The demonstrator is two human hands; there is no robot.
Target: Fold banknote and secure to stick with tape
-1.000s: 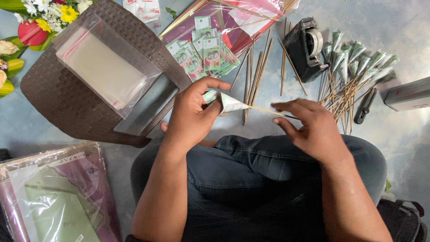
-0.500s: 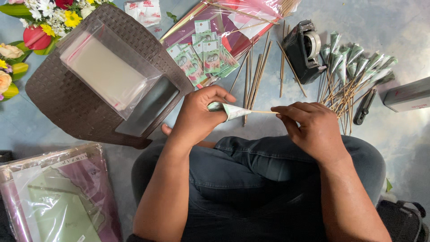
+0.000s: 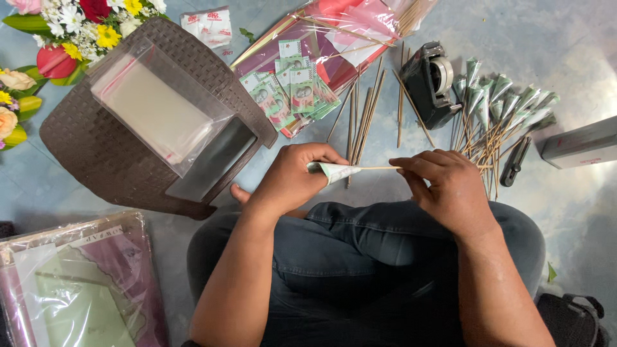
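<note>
It looked like a home craft corner on a pale tiled floor [image 3: 565,77], where the person sat. Flowers [image 3: 71,32] lay far left, wrapping sheets [image 3: 77,289] near left, bamboo skewers [image 3: 363,115] and a tape dispenser [image 3: 434,83] farther off.

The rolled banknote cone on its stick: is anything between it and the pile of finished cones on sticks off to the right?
The right hand pinching the stick lies along that line. Past it, only bare floor shows before the pile of finished cones. The left hand holds the rolled banknote cone.
</note>
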